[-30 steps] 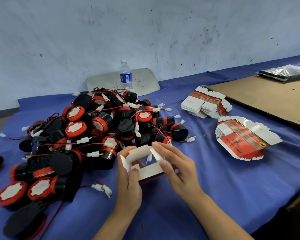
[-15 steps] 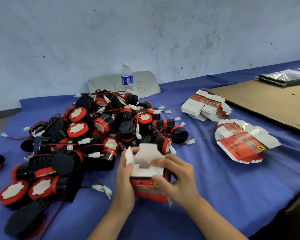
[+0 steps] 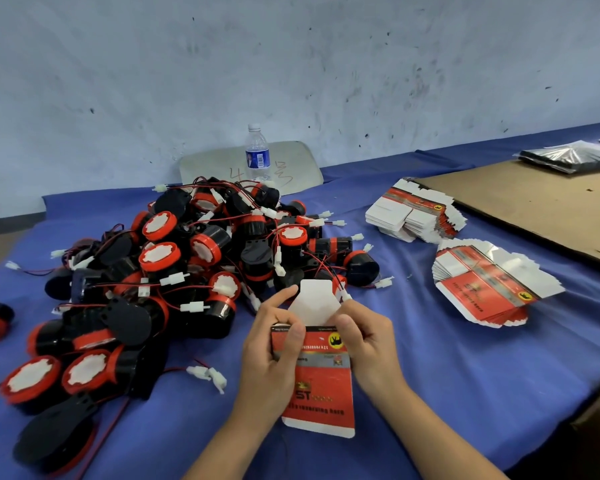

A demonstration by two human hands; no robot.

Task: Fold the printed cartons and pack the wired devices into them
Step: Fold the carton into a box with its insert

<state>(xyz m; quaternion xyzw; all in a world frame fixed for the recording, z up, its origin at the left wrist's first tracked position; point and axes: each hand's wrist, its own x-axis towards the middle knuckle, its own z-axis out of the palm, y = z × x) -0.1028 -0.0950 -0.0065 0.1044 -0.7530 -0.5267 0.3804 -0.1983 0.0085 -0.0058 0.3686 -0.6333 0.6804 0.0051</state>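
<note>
A red printed carton (image 3: 321,386) stands between my hands above the blue cloth, its printed face toward me and a white flap sticking up at the far end. My left hand (image 3: 274,344) grips its left edge, thumb across the printed face. My right hand (image 3: 364,341) grips its right edge, fingers curled round the top corner. A large heap of black and red wired devices (image 3: 174,271) with white connectors lies just beyond and to the left. Two stacks of flat cartons lie at the right, one near (image 3: 489,289) and one farther back (image 3: 413,213).
A water bottle (image 3: 258,154) stands behind the heap, in front of a grey board leaning on the wall. A brown cardboard sheet (image 3: 548,209) covers the right rear of the table (image 3: 465,375), with a dark plastic packet (image 3: 568,157) on it. A loose white connector (image 3: 208,374) lies left of my hands.
The carton turned from showing its white open inside to standing with its red printed face toward me. Both hands shifted to its side edges and moved slightly nearer.
</note>
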